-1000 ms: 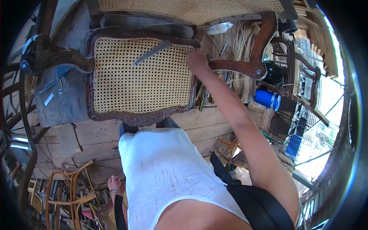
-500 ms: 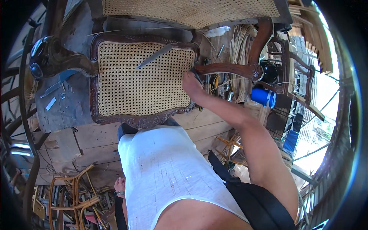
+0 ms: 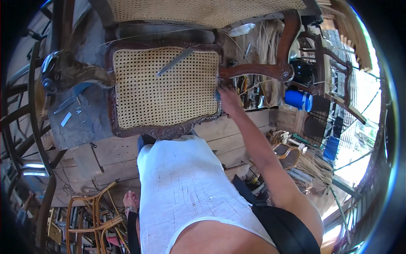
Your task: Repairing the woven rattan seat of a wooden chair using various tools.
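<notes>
A carved dark wooden chair frame [image 3: 167, 132] with a woven cane panel [image 3: 167, 91] stands directly in front of me. At the right rail of that frame is my right hand [image 3: 230, 100], its fingers closed on a small dark blue-grey piece [image 3: 218, 95], which looks like folded sandpaper and is pressed to the wood. A long grey blade [image 3: 175, 61] lies slanted across the upper part of the cane. My left hand [image 3: 130, 199], with a band at the wrist, is low beside my body, away from the chair; its fingers are too small to read.
Curved chair arms [image 3: 256, 71] stick out at both sides. Behind stands a larger cane panel [image 3: 207, 10]. Tools and bundled cane strips [image 3: 270, 46] lie at right, near a blue container [image 3: 298, 100]. Small scraps [image 3: 66, 119] are on the board at left. A rattan frame [image 3: 95, 228] is lower left.
My right hand has slid down along the right rail, toward me, with the dark piece. The whole view has shifted slightly to the right. The grey blade stays on the cane.
</notes>
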`<state>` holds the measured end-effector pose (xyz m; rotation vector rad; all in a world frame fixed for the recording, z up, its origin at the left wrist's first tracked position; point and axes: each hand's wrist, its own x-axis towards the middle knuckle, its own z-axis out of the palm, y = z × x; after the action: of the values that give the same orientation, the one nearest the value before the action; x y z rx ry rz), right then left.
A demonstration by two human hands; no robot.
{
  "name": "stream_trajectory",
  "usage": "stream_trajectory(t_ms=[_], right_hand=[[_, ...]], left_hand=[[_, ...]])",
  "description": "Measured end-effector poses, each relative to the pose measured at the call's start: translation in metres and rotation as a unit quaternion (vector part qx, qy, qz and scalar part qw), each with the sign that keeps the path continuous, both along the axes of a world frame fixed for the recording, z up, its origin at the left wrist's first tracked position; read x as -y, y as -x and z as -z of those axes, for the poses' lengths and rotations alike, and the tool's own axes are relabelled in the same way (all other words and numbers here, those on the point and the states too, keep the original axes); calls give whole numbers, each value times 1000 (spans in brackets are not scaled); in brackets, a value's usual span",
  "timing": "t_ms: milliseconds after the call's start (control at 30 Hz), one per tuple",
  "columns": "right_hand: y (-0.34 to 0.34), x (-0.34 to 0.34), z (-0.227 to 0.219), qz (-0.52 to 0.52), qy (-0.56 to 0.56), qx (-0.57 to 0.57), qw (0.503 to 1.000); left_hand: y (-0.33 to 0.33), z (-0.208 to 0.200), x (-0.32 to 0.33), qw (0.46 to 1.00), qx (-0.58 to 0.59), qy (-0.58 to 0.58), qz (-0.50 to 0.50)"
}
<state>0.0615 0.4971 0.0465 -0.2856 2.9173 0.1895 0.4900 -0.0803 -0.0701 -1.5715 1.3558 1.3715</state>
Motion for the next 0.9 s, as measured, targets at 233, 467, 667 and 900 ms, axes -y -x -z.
stream_trajectory(t_ms=[233,467,667,900], right_hand=[[-6,0,-46,20,140,-9,990],[2,12,-68,146,50,271,950],[29,85,-68,63,379,121,916],[128,217,-19,-59,401,-106,908]], left_hand=[[-7,-21,-18,998,-48,4,-40],[4,-84,-49,996,-47,70,27],[-170,15,-49,984,-90,29,-148],[-184,25,-51,962,-46,134,232]])
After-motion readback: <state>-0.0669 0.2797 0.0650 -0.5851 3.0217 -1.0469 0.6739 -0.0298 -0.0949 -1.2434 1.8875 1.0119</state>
